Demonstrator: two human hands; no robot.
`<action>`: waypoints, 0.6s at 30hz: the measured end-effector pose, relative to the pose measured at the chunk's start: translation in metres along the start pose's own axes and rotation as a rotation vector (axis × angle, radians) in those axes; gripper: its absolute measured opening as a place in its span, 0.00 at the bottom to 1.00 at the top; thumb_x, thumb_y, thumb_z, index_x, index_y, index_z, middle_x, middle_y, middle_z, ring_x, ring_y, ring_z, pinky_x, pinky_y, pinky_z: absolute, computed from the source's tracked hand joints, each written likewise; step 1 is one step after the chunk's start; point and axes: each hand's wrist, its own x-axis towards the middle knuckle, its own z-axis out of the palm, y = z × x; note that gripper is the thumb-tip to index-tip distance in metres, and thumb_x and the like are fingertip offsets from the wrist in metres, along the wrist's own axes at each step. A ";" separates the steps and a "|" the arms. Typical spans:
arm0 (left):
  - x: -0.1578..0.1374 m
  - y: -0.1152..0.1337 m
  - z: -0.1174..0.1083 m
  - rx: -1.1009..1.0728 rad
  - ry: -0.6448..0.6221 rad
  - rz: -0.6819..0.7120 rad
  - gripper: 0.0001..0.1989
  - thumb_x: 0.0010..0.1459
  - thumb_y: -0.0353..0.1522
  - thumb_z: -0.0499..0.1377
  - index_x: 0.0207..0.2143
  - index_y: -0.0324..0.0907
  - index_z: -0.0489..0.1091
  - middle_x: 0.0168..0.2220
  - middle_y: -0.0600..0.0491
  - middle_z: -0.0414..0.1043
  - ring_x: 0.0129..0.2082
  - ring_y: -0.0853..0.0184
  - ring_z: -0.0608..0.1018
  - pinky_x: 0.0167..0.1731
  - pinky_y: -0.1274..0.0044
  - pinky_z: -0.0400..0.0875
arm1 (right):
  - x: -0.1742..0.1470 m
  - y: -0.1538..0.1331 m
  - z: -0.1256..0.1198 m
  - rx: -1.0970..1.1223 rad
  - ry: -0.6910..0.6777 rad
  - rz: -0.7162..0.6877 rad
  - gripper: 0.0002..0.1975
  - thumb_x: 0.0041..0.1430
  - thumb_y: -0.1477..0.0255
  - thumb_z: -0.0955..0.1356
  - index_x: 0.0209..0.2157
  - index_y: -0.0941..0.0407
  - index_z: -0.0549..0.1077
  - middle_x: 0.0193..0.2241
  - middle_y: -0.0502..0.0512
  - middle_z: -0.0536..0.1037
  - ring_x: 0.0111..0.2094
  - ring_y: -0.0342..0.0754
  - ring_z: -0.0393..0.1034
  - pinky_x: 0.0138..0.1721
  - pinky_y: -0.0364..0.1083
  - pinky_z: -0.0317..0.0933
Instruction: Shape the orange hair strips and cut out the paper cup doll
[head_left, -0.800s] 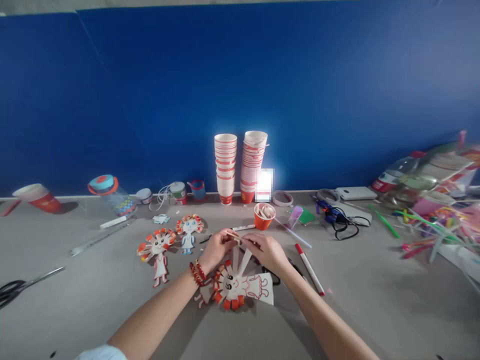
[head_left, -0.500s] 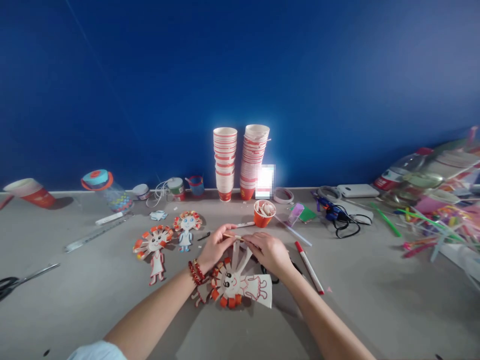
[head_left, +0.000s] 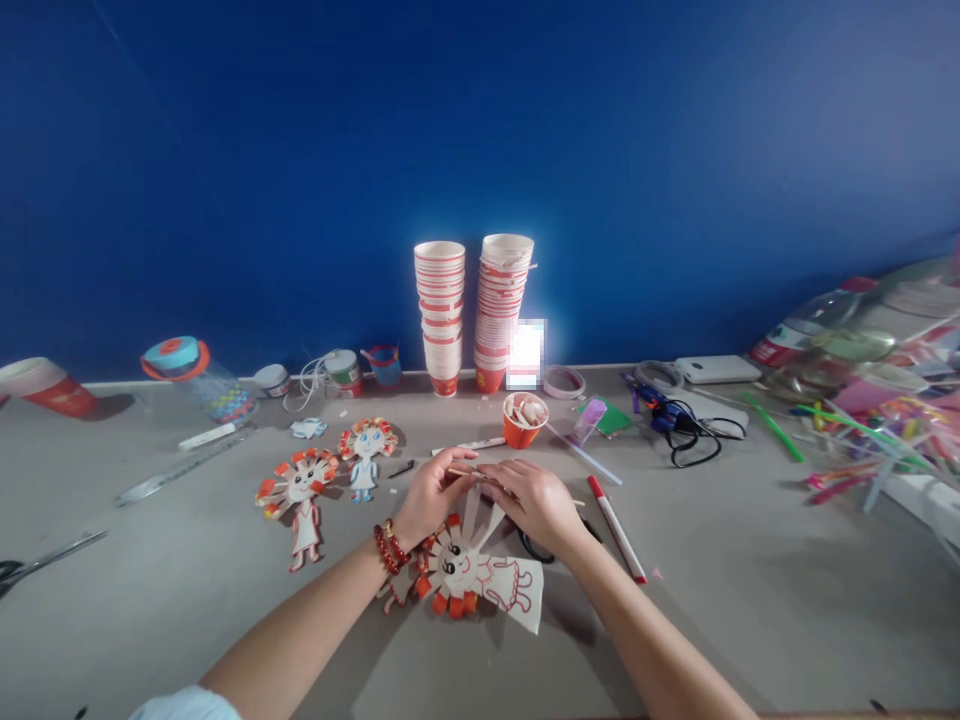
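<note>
Bench (head_left: pixel 150 600): grey, carrying everything; two stacks of paper cups (head_left: pixel 472 310) stand far centre against the blue wall.
Paper-cup doll (head_left: pixel 472 575): lies flat near centre, just under both hands; a face ringed by orange-tipped strips, with a drawn dress to its right. Judged very light, thin and easy to crease or tear; best held at the flat face or dress, not by the cut strips.
Left hand (head_left: pixel 431 495): clenched in a pinch on the left end of the thin stick.
Right hand (head_left: pixel 536 500): fingers curled over the stick's right part and the upright white strips.
Thin stick (head_left: pixel 465 472): spans between the hands, above the doll; looks stiff, light, possibly snappable.
Red marker (head_left: pixel 616 515): right of the right hand, apart.
</note>
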 end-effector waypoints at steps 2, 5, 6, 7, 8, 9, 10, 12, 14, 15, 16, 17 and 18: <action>-0.001 -0.001 0.000 0.004 0.004 -0.004 0.19 0.56 0.39 0.58 0.48 0.41 0.64 0.37 0.50 0.75 0.37 0.64 0.76 0.37 0.75 0.69 | 0.000 0.000 0.001 0.028 0.024 -0.029 0.12 0.65 0.70 0.60 0.44 0.54 0.73 0.37 0.55 0.77 0.39 0.49 0.69 0.40 0.45 0.61; -0.001 -0.001 -0.001 0.033 0.003 -0.006 0.19 0.56 0.39 0.59 0.47 0.41 0.65 0.34 0.51 0.75 0.34 0.65 0.76 0.35 0.76 0.69 | -0.001 0.000 0.003 0.061 0.075 -0.052 0.11 0.64 0.74 0.61 0.42 0.54 0.74 0.39 0.54 0.78 0.40 0.49 0.69 0.41 0.46 0.61; -0.002 -0.001 -0.001 0.038 0.004 -0.003 0.18 0.56 0.39 0.59 0.47 0.41 0.66 0.34 0.51 0.75 0.34 0.65 0.76 0.35 0.76 0.69 | -0.001 0.001 0.004 0.067 0.089 -0.054 0.11 0.63 0.74 0.61 0.42 0.54 0.74 0.38 0.54 0.78 0.39 0.49 0.69 0.40 0.46 0.61; -0.002 -0.001 -0.001 0.039 0.005 0.002 0.17 0.56 0.39 0.59 0.46 0.40 0.67 0.34 0.50 0.75 0.34 0.65 0.76 0.36 0.75 0.69 | -0.001 0.001 0.004 0.069 0.104 -0.052 0.11 0.63 0.74 0.61 0.42 0.54 0.74 0.37 0.54 0.78 0.38 0.49 0.69 0.40 0.46 0.61; -0.001 -0.001 -0.001 0.034 0.007 0.008 0.17 0.56 0.39 0.59 0.45 0.40 0.67 0.35 0.50 0.75 0.35 0.64 0.76 0.36 0.75 0.69 | -0.001 0.002 0.005 0.067 0.119 -0.045 0.11 0.63 0.73 0.62 0.42 0.53 0.74 0.37 0.54 0.79 0.37 0.48 0.70 0.39 0.45 0.62; -0.001 -0.001 -0.001 0.023 0.008 0.013 0.17 0.56 0.39 0.58 0.45 0.40 0.67 0.36 0.49 0.75 0.36 0.64 0.76 0.36 0.75 0.69 | -0.002 0.002 0.005 0.063 0.133 -0.038 0.11 0.63 0.72 0.62 0.42 0.53 0.74 0.36 0.54 0.79 0.36 0.48 0.70 0.38 0.45 0.62; -0.001 -0.002 -0.001 0.006 0.008 0.015 0.17 0.56 0.39 0.58 0.45 0.40 0.67 0.37 0.49 0.75 0.36 0.64 0.76 0.37 0.75 0.69 | -0.002 0.003 0.005 0.059 0.143 -0.035 0.11 0.63 0.71 0.62 0.42 0.53 0.74 0.36 0.54 0.79 0.36 0.48 0.70 0.37 0.45 0.62; -0.001 -0.002 0.000 -0.036 -0.001 0.010 0.18 0.56 0.39 0.58 0.47 0.40 0.65 0.36 0.49 0.75 0.35 0.65 0.76 0.36 0.76 0.69 | -0.002 0.005 0.007 0.049 0.138 -0.038 0.11 0.63 0.71 0.62 0.43 0.53 0.75 0.36 0.54 0.79 0.35 0.48 0.70 0.37 0.45 0.62; -0.001 -0.003 0.001 -0.072 -0.015 0.000 0.19 0.56 0.38 0.59 0.48 0.40 0.64 0.35 0.50 0.75 0.35 0.66 0.76 0.35 0.77 0.68 | -0.002 0.006 0.008 0.036 0.115 -0.043 0.11 0.63 0.71 0.62 0.43 0.53 0.75 0.36 0.53 0.80 0.35 0.48 0.71 0.37 0.44 0.61; -0.001 -0.003 0.001 -0.083 -0.019 -0.004 0.19 0.56 0.38 0.59 0.48 0.40 0.64 0.36 0.49 0.75 0.34 0.66 0.76 0.34 0.77 0.68 | -0.002 0.007 0.008 0.027 0.105 -0.041 0.11 0.63 0.71 0.62 0.43 0.53 0.75 0.36 0.53 0.80 0.35 0.48 0.71 0.37 0.44 0.61; -0.001 -0.004 0.001 -0.090 -0.018 -0.008 0.19 0.56 0.38 0.59 0.48 0.40 0.64 0.36 0.49 0.75 0.34 0.66 0.75 0.34 0.77 0.68 | -0.002 0.007 0.009 0.015 0.098 -0.034 0.11 0.63 0.71 0.62 0.43 0.53 0.75 0.35 0.53 0.80 0.35 0.48 0.71 0.36 0.44 0.61; 0.000 -0.004 0.001 -0.094 -0.013 -0.013 0.19 0.56 0.38 0.59 0.48 0.39 0.64 0.36 0.49 0.75 0.34 0.66 0.75 0.33 0.78 0.67 | -0.002 0.006 0.009 -0.001 0.094 -0.023 0.11 0.63 0.71 0.62 0.43 0.53 0.75 0.35 0.53 0.80 0.34 0.48 0.71 0.35 0.44 0.60; 0.000 -0.003 0.001 -0.095 -0.004 -0.019 0.19 0.56 0.38 0.59 0.48 0.39 0.64 0.35 0.49 0.75 0.33 0.67 0.75 0.33 0.78 0.67 | -0.002 0.006 0.009 -0.018 0.091 -0.009 0.12 0.63 0.71 0.62 0.43 0.52 0.75 0.34 0.53 0.80 0.33 0.48 0.71 0.34 0.44 0.60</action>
